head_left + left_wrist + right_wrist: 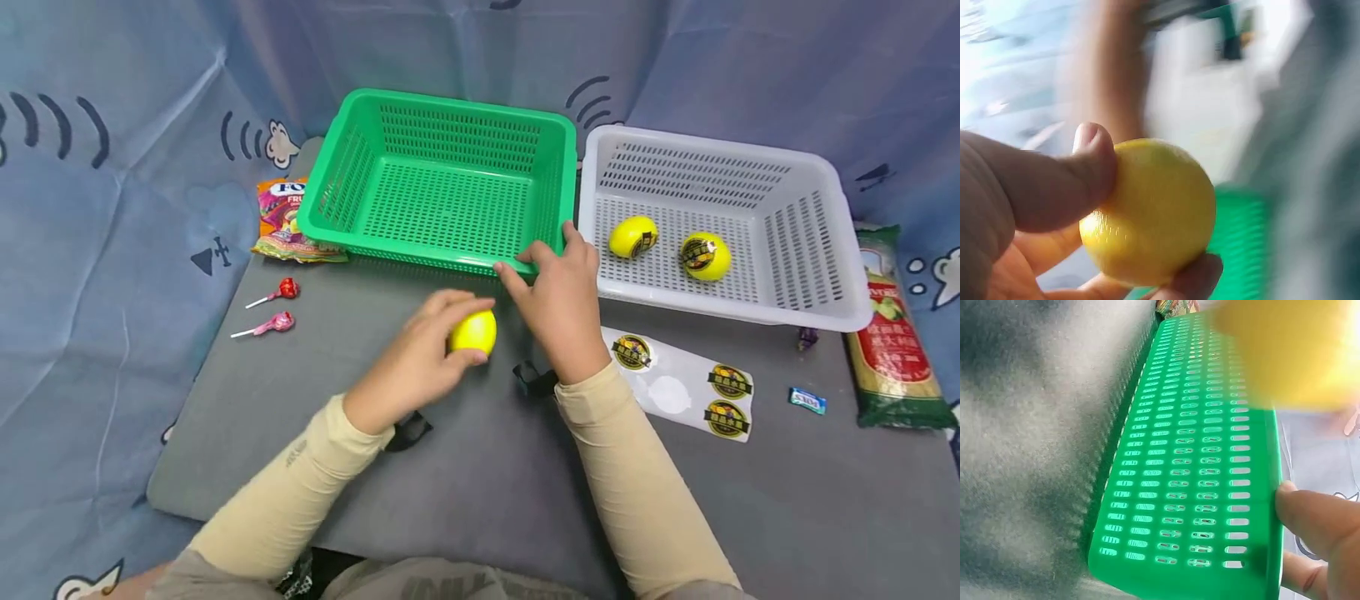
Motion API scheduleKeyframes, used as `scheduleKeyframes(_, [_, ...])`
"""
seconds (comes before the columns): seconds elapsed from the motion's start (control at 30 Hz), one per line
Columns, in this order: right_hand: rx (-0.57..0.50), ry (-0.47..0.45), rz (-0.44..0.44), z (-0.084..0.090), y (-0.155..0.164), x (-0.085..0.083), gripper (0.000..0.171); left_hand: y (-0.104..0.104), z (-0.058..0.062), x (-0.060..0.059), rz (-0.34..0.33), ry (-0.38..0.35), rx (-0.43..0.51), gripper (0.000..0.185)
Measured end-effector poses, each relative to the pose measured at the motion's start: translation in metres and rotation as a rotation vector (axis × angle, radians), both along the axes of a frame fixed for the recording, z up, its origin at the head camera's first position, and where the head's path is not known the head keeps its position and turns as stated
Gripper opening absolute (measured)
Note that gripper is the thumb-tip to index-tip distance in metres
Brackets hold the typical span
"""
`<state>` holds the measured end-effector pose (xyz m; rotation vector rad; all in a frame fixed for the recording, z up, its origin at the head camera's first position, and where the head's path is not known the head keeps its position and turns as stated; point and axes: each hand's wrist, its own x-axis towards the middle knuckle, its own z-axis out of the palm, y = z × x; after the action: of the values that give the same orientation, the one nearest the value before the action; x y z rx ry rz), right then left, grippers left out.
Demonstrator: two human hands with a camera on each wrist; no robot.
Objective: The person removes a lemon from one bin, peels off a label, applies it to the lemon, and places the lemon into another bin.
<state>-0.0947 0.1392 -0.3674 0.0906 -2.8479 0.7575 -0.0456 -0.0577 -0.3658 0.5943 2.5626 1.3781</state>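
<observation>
My left hand [420,350] holds a yellow lemon [474,335] over the grey table, in front of the green basket [420,252]. In the left wrist view the thumb and fingers pinch the lemon [1157,212] from its sides, and no sticker shows on its visible skin. My right hand [561,308] grips the basket's rim at the near right corner, thumb and fingers on either side of it, as the right wrist view shows. A blurred yellow shape, the lemon [1297,356], crosses the top of that view. Nothing lies inside the green basket.
Two lemons with dark labels lie in the white basket [723,304] at right. Before it is a sticker sheet [682,379] with one sticker gone. A small blue candy [807,400] and a red-green bag [896,333] lie farther right. Two lollipops [279,322] and a candy bag [281,221] are at left.
</observation>
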Motion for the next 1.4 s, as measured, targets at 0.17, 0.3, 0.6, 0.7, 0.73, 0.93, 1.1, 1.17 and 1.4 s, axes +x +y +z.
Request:
scheduleKeyframes(0.17, [0.007,-0.006,-0.009,0.003,0.003,-0.001,0.043,0.026,-0.048,0.016,-0.037,0.004,-0.163,0.058])
scheduleKeyframes(0.3, [-0.057,-0.066,-0.005,0.009,0.014,0.007,0.043,0.032,-0.046,0.017,-0.041,0.057,-0.253,0.062])
scheduleKeyframes(0.6, [-0.402,0.019,-0.271,0.003,0.09,0.099,0.029,0.104,-0.041,0.028,-0.098,0.411,-0.332,0.035])
scheduleKeyframes(0.7, [-0.367,-0.09,-0.362,-0.013,0.111,0.126,0.033,0.147,-0.054,0.015,-0.18,0.399,-0.443,0.042])
scheduleKeyframes(0.73, [-0.348,-0.128,-0.381,-0.019,0.117,0.134,0.035,0.16,-0.059,0.01,-0.193,0.389,-0.483,0.046])
scheduleKeyframes(0.93, [-0.31,-0.25,-0.442,-0.039,0.133,0.168,0.037,0.196,-0.077,-0.005,-0.233,0.379,-0.588,0.051])
scheduleKeyframes(1.1, [-0.309,-0.259,-0.428,-0.043,0.138,0.175,0.038,0.179,-0.068,-0.004,-0.292,0.157,-0.314,0.047])
scheduleKeyframes(1.17, [-0.32,-0.245,-0.406,-0.041,0.137,0.174,0.038,0.168,-0.061,-0.002,-0.316,-0.012,-0.155,0.051])
scheduleKeyframes(1.4, [-0.308,-0.207,-0.318,-0.034,0.123,0.166,0.037,0.134,-0.053,0.016,-0.343,-0.331,0.321,0.054])
